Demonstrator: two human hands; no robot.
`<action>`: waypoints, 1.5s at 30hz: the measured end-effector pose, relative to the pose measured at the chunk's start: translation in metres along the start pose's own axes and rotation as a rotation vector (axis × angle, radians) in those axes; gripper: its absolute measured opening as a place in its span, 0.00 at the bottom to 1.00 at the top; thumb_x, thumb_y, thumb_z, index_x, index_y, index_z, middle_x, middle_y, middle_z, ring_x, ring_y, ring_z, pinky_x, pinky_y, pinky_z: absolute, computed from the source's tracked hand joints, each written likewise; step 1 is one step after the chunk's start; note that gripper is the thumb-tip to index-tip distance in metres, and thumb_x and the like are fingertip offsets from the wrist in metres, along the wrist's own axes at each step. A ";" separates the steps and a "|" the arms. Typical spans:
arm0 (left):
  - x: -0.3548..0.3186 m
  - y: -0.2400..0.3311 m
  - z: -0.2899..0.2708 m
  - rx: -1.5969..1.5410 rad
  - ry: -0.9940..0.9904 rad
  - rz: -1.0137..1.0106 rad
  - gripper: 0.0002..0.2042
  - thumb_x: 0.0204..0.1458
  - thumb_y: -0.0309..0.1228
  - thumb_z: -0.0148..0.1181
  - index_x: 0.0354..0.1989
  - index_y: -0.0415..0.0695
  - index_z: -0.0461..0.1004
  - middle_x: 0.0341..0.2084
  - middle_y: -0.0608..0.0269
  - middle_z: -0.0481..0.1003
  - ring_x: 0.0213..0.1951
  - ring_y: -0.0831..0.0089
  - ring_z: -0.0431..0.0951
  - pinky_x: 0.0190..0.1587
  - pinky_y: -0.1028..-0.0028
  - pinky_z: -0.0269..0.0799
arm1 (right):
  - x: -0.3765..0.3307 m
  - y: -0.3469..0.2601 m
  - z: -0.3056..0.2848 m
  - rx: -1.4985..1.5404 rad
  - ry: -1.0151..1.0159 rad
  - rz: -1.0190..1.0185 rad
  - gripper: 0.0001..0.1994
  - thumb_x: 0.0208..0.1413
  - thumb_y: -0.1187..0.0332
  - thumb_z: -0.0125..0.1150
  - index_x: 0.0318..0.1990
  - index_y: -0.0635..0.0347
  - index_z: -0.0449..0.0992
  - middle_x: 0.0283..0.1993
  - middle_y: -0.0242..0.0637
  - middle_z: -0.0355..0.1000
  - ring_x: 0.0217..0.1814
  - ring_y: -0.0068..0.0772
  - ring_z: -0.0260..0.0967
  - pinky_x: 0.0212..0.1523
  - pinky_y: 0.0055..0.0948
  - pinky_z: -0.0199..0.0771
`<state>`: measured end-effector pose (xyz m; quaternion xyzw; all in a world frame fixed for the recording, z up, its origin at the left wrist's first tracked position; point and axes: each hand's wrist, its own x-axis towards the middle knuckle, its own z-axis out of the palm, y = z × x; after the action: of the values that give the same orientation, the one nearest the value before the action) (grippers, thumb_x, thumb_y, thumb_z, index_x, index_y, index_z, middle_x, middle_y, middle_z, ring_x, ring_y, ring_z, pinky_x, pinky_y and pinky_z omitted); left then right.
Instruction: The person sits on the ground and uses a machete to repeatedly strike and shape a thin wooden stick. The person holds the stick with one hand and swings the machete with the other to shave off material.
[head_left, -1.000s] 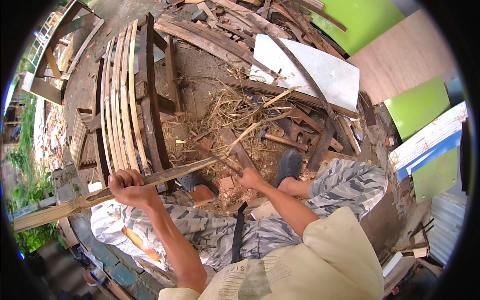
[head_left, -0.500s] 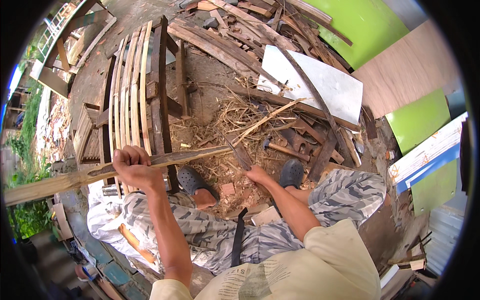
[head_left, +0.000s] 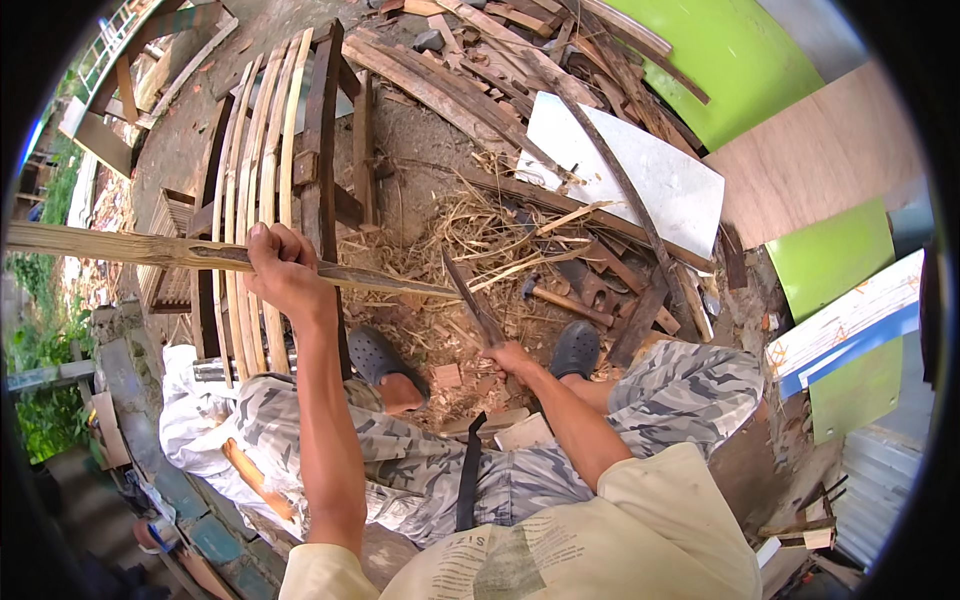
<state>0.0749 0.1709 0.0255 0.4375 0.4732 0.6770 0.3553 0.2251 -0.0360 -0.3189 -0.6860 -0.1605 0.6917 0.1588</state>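
Observation:
My left hand [head_left: 290, 268] is closed around a long pale pole [head_left: 120, 245] that looks like bamboo. The pole runs from the left edge of the view across the slatted wooden piece, and its thin dark-streaked end [head_left: 400, 284] lies beside the blade. My right hand [head_left: 510, 360] grips a machete [head_left: 472, 303] by its handle, its dark blade pointing up and away from me. The pole's tip is at the blade's edge; whether they touch I cannot tell. Below and beyond both are wood chips and curled shavings [head_left: 480, 235] on the ground.
A slatted wooden piece [head_left: 268, 170] stands at left, close to my left arm. A hammer [head_left: 570, 302] lies right of the shavings. Scrap boards [head_left: 440, 90] and a white panel [head_left: 625, 170] are piled beyond. Green panels [head_left: 730, 70] lean at right. A white sack [head_left: 195, 430] sits by my left knee.
The pole's outer end has swung away from me, higher in the view, and my left hand has moved slightly up with it. The machete's blade has shifted slightly up and right.

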 end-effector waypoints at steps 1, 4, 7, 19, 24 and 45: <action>0.002 -0.002 0.001 0.015 -0.005 0.014 0.21 0.63 0.37 0.39 0.16 0.50 0.48 0.11 0.72 0.48 0.13 0.81 0.48 0.17 0.76 0.40 | 0.000 -0.004 -0.003 0.120 -0.065 0.054 0.21 0.50 0.55 0.63 0.37 0.70 0.78 0.29 0.52 0.75 0.31 0.47 0.75 0.39 0.45 0.74; 0.006 -0.003 0.005 0.004 0.010 0.009 0.20 0.63 0.36 0.39 0.16 0.49 0.48 0.11 0.72 0.49 0.13 0.81 0.49 0.17 0.76 0.40 | -0.011 -0.011 0.006 -0.340 0.285 -0.230 0.16 0.49 0.63 0.61 0.38 0.70 0.77 0.31 0.53 0.76 0.28 0.49 0.75 0.35 0.44 0.73; 0.009 -0.005 -0.004 0.016 0.056 0.000 0.19 0.62 0.34 0.40 0.16 0.50 0.49 0.11 0.72 0.49 0.13 0.81 0.49 0.16 0.77 0.41 | -0.063 -0.056 0.038 -0.370 0.335 -0.519 0.14 0.50 0.66 0.58 0.38 0.69 0.77 0.26 0.58 0.74 0.30 0.55 0.76 0.32 0.45 0.72; 0.004 -0.002 -0.017 0.059 0.112 -0.002 0.20 0.63 0.37 0.36 0.16 0.51 0.45 0.12 0.72 0.46 0.14 0.80 0.47 0.17 0.76 0.41 | -0.032 -0.024 0.020 -0.361 0.311 -0.168 0.15 0.47 0.67 0.59 0.39 0.71 0.78 0.34 0.60 0.76 0.39 0.59 0.76 0.43 0.49 0.74; 0.001 -0.005 -0.023 0.079 0.137 -0.024 0.20 0.62 0.37 0.35 0.16 0.51 0.45 0.11 0.71 0.45 0.14 0.80 0.47 0.16 0.76 0.41 | -0.097 -0.087 0.049 -0.302 0.267 -0.518 0.13 0.46 0.68 0.61 0.35 0.71 0.76 0.27 0.63 0.73 0.35 0.65 0.74 0.41 0.47 0.73; 0.004 -0.006 -0.031 0.030 0.147 -0.046 0.19 0.61 0.37 0.34 0.16 0.51 0.45 0.11 0.71 0.45 0.13 0.79 0.47 0.16 0.76 0.40 | -0.033 -0.002 -0.006 -0.490 0.356 -0.050 0.15 0.47 0.67 0.60 0.42 0.66 0.79 0.40 0.57 0.77 0.44 0.56 0.76 0.42 0.46 0.76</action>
<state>0.0447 0.1655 0.0154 0.3808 0.5182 0.6917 0.3285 0.2309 -0.0483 -0.2888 -0.8103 -0.3087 0.4970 0.0312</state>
